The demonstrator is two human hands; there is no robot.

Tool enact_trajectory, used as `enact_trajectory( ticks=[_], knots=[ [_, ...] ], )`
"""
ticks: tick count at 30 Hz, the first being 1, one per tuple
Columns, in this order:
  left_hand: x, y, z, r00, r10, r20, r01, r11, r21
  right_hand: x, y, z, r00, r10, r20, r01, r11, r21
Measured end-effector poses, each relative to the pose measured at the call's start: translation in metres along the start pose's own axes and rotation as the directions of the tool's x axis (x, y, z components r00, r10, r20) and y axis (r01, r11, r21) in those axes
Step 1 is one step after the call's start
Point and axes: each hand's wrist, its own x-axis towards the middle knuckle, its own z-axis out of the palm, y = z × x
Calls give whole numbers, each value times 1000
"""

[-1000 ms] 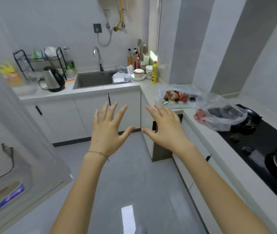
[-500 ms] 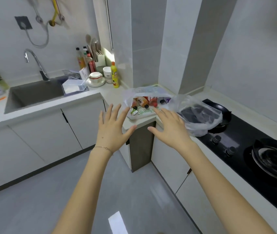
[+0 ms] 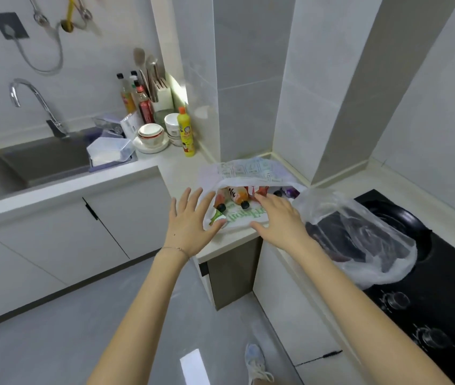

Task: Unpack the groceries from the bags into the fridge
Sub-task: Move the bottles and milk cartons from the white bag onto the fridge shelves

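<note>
A white printed grocery bag (image 3: pixel 251 169) lies on the corner of the counter with its mouth facing me. Several bottles with orange and red contents (image 3: pixel 238 197) show inside it. To its right a clear plastic bag (image 3: pixel 359 232) with dark contents rests partly on the stove. My left hand (image 3: pixel 190 223) is spread flat at the left edge of the white bag's mouth. My right hand (image 3: pixel 279 218) reaches over the bag's mouth, fingers straight, fingertips near the bottles. Neither hand holds anything.
A black gas stove (image 3: pixel 429 287) with a dark pan (image 3: pixel 395 218) fills the right counter. A sink (image 3: pixel 40 162), a tap (image 3: pixel 34 104), a plastic box (image 3: pixel 109 150), bowls (image 3: pixel 151 134) and a yellow bottle (image 3: pixel 186 132) stand at the back left. The grey floor (image 3: pixel 82 315) lies below.
The view has swung right, away from the fridge door, and closed in on the counter. Both hands have reached forward to the white bag's mouth.
</note>
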Motion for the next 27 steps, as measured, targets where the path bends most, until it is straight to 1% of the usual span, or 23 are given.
enact_trajectory(
  ticks=[5, 8, 12, 15, 18, 21, 24, 27],
  knots=[
    [51, 7, 34, 997, -78, 13, 78, 997, -2, 62, 25, 9, 994, -56, 90, 59, 998, -24],
    [71, 1, 51, 993, -111, 37, 111, 994, 12, 87, 36, 18, 989, -68, 134, 69, 998, -5],
    [95, -6, 69, 989, -127, 80, 126, 992, 25, 111, 47, 37, 981, -64, 183, 63, 998, 12],
    [110, -2, 81, 989, -89, 116, 89, 996, 7, 126, 50, 54, 979, -54, 197, 51, 998, 23],
    [124, -3, 93, 988, -53, 147, 57, 998, -22, 141, 46, 71, 977, -30, 213, 17, 998, 61],
    [134, -15, 101, 979, -107, 171, 108, 994, 2, 156, 39, 89, 968, -16, 249, -1, 998, 69],
    [142, -30, 105, 960, -174, 221, 174, 985, 17, 170, 28, 107, 957, -22, 290, 19, 1000, 11],
    [148, -44, 107, 953, -172, 249, 172, 985, 20, 184, 16, 126, 944, -10, 331, -7, 999, 51]
  ],
)
